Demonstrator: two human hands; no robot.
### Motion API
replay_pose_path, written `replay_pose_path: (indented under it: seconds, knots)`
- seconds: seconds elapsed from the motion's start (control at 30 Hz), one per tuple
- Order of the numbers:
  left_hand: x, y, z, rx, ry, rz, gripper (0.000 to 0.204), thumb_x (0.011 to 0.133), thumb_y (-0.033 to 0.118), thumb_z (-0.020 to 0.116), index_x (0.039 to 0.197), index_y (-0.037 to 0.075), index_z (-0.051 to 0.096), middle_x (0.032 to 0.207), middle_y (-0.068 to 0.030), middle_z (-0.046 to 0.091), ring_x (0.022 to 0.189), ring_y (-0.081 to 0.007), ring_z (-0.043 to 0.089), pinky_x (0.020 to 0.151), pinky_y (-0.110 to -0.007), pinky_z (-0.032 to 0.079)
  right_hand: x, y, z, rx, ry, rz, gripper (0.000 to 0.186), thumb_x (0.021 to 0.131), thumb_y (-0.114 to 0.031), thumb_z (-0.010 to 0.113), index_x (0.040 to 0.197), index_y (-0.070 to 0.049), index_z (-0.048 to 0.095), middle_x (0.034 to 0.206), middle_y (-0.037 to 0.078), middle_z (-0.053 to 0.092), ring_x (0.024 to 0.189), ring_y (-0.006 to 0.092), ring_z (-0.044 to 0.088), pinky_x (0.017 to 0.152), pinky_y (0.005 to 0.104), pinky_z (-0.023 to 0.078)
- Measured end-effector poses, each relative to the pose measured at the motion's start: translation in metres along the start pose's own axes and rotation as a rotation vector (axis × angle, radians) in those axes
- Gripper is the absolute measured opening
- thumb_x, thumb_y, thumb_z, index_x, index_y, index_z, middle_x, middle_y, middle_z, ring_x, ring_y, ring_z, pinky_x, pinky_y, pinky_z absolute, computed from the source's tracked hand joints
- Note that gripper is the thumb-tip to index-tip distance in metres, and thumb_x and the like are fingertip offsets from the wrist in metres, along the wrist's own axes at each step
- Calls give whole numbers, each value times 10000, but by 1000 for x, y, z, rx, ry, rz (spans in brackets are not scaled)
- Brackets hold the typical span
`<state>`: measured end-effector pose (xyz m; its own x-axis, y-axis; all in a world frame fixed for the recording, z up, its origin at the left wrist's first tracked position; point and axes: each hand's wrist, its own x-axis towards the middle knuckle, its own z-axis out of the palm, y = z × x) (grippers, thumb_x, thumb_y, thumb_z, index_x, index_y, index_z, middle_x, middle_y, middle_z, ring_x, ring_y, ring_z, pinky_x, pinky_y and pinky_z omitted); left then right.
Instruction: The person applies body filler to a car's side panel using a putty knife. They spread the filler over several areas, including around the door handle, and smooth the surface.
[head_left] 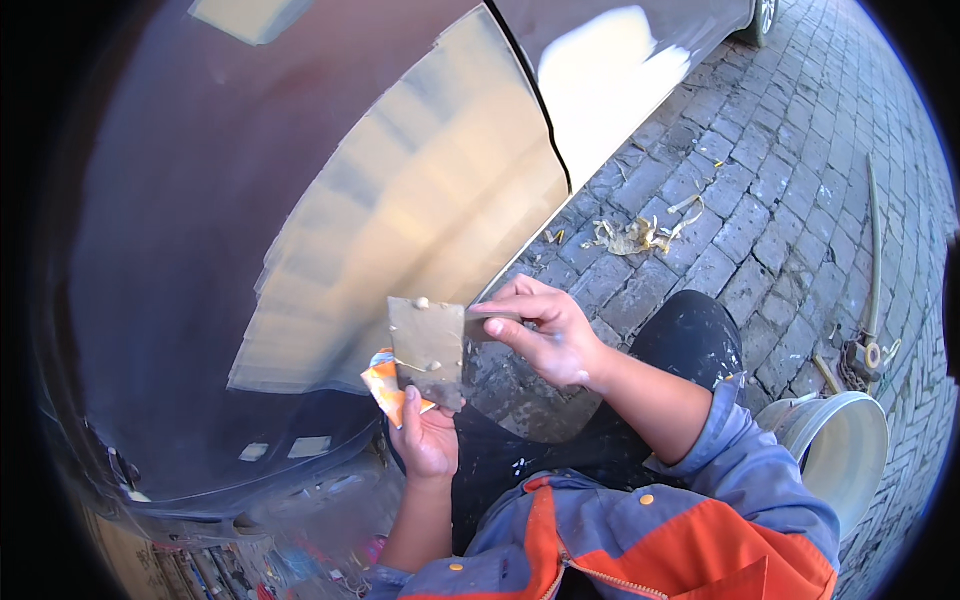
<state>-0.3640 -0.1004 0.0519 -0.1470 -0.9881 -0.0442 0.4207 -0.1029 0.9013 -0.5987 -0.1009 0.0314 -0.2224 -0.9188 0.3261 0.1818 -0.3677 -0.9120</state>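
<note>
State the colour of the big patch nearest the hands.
The big patch is beige with greyish streaks, best seen in the head view.

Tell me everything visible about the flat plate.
The flat plate is roughly rectangular, grey-tan, darker toward the bottom, with small pale lumps on its face; material unclear. Its longer sides run up the picture. The left hand holds its lower end, beside an orange-and-white scrap; the thin tool in the right hand sits at its right edge, contact unclear.
</note>
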Motion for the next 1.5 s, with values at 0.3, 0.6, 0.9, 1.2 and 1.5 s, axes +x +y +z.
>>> replay_pose_path:
  seconds: [0.3, 0.6, 0.9, 1.2, 1.5]
  knots:
    - [-18, -1, -29, 131, 46, -103, 473, 1079, 203, 489, 1517, 68, 373, 1323, -124, 607, 1058, -237, 684, 787, -415, 626, 78, 93, -112, -810, 656, 172, 273, 984, -195, 587, 1162, -57, 741, 1085, 205, 679, 1010, 394, 665, 909, 460, 528]
    - [-45, -6, -66, 209, 137, -206, 421, 1073, 212, 511, 1459, 64, 434, 1270, -113, 638, 1054, -234, 691, 788, -410, 617, 103, 107, -117, -867, 698, 183, 292, 979, -221, 595, 1141, -39, 755, 1074, 199, 674, 1029, 391, 654, 924, 452, 516]
    - [-48, -9, -70, 208, 150, -234, 418, 1068, 216, 521, 1450, 66, 445, 1261, -110, 646, 1054, -239, 692, 784, -410, 616, 107, 130, -117, -808, 663, 238, 292, 988, -219, 577, 1181, -100, 760, 1101, 213, 677, 1044, 390, 659, 926, 460, 526]
    - [-53, -5, -77, 217, 186, -211, 432, 1064, 205, 519, 1463, 63, 432, 1273, -122, 637, 1063, -251, 692, 778, -415, 619, 105, 165, -119, -702, 719, 341, 261, 956, -207, 603, 1073, -48, 774, 1004, 260, 700, 959, 418, 685, 888, 484, 530]
    - [-58, 1, -90, 217, 202, -183, 464, 1065, 183, 509, 1495, 53, 393, 1321, -139, 606, 1090, -266, 685, 774, -433, 622, 106, 188, -130, -569, 788, 441, 255, 906, -191, 617, 1021, -28, 776, 893, 226, 755, 861, 354, 754, 833, 431, 571]
